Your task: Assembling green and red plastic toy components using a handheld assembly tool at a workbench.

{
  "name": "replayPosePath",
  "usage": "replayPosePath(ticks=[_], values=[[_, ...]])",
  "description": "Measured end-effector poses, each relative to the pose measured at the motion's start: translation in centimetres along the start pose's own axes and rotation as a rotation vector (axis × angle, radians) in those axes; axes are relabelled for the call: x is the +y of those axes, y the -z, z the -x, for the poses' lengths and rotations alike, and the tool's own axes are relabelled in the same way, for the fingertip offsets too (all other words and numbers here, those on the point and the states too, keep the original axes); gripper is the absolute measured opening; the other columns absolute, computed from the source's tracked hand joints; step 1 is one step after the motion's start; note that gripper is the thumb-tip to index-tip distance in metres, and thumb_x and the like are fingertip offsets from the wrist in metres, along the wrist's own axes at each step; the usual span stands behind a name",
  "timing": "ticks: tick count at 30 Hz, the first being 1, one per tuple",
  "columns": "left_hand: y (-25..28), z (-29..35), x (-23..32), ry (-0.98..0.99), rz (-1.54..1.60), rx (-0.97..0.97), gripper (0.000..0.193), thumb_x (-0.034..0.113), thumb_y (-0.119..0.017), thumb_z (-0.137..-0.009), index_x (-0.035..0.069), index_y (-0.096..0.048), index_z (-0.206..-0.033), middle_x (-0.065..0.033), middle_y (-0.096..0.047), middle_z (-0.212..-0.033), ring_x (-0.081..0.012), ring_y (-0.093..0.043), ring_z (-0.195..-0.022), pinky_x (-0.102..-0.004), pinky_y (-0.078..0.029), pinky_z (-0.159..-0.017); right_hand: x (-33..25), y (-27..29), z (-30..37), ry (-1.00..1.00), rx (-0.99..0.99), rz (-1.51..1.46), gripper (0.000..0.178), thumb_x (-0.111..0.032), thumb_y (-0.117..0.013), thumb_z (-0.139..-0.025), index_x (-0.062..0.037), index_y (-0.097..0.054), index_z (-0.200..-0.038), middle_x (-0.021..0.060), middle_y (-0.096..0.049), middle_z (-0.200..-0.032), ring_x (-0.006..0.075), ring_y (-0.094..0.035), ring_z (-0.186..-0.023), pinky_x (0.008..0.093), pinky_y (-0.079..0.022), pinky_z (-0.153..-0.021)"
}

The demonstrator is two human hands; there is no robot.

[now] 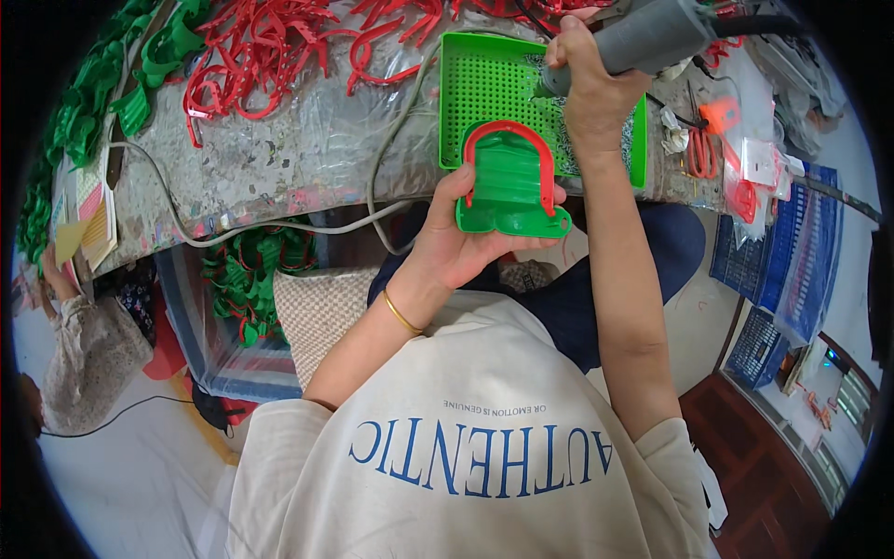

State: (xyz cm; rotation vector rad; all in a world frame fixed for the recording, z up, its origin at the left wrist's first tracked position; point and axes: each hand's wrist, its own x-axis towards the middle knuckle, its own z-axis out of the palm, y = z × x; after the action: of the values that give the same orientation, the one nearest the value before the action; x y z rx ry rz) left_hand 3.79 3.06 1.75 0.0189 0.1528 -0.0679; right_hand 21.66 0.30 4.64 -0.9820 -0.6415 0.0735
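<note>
My left hand [445, 238] grips a green plastic piece [507, 177] with a ribbed inside and a small looped tab at one corner. A red U-shaped strip [510, 129] lies along its rim. My right hand [605, 102] is wrapped around a grey powered screwdriver [652, 37], tilted with its tip low over a bright green perforated tray [480, 79]. Small metal screws [564, 140] lie in the tray's right part, partly hidden by my right hand and wrist. The held piece overlaps the tray's near edge in view.
Red plastic strips [265, 56] are heaped at the back left, green pieces [70, 121] at the far left. A grey cable [377, 177] crosses the worn table. Below the edge stands a crate [191, 326] of red-and-green pieces. Another person's sleeve [98, 354] shows left; blue crates [759, 252] stand right.
</note>
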Motion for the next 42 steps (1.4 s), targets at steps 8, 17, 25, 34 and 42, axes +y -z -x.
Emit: replayPosePath(ticks=[8, 17, 25, 34, 42], values=[[-0.1, -0.1, -0.1, -0.027, -0.120, 0.003, 0.068, 0.051, -0.054, -0.087, 0.000, -0.043, -0.131, -0.0253, -0.051, -0.125, -0.0363, -0.052, -0.116, -0.0512, -0.047, -0.094, -8.6, -1.7, -0.4, -0.081, -0.033, -0.008, 0.010, -0.003, -0.059, -0.086, 0.0022, -0.056, -0.094, 0.0031, -0.047, -0.061, 0.0132, -0.046, -0.050, 0.0284, -0.040, -0.052], [-0.8, 0.1, -0.5, -0.069, -0.158, 0.110, 0.069, 0.050, -0.057, -0.085, 0.001, -0.043, -0.131, -0.0223, -0.052, -0.126, -0.0368, -0.053, -0.114, -0.0531, -0.045, -0.096, -11.1, -2.0, 3.8, -0.194, -0.084, 0.059, 0.015, -0.004, -0.056, -0.086, 0.0028, -0.054, -0.100, 0.0045, -0.046, -0.060, 0.0118, -0.044, -0.051, 0.0278, -0.039, -0.052], [-0.1, 0.1, -0.6, -0.090, -0.136, 0.081, 0.063, 0.048, -0.057, -0.087, 0.002, -0.046, -0.129, -0.0196, -0.054, -0.124, -0.0353, -0.055, -0.113, -0.0540, -0.044, -0.096, -10.6, -1.8, 4.4, -0.187, -0.075, 0.064, 0.015, -0.004, -0.056, -0.086, 0.0036, -0.053, -0.099, 0.0053, -0.047, -0.061, 0.0116, -0.045, -0.052, 0.0278, -0.040, -0.052], [-0.4, 0.0, -0.5, -0.089, -0.133, 0.120, 0.062, 0.047, -0.058, -0.086, 0.003, -0.047, -0.129, -0.0187, -0.054, -0.123, -0.0344, -0.055, -0.112, -0.0547, -0.044, -0.096, -10.5, -1.5, 4.8, -0.158, -0.103, 0.164, 0.011, -0.006, -0.055, -0.086, 0.0019, -0.050, -0.093, 0.0048, -0.045, -0.060, 0.0127, -0.045, -0.051, 0.0288, -0.040, -0.053], [0.3, 0.0, -0.6, -0.076, -0.062, 0.069, 0.063, 0.046, -0.059, -0.087, 0.004, -0.044, -0.131, -0.0204, -0.051, -0.128, -0.0354, -0.051, -0.117, -0.0568, -0.043, -0.097, -10.1, -1.2, 5.5, -0.053, -0.076, 0.345, 0.011, -0.006, -0.053, -0.087, 0.0003, -0.049, -0.094, 0.0033, -0.042, -0.058, 0.0123, -0.041, -0.050, 0.0281, -0.039, -0.052]])
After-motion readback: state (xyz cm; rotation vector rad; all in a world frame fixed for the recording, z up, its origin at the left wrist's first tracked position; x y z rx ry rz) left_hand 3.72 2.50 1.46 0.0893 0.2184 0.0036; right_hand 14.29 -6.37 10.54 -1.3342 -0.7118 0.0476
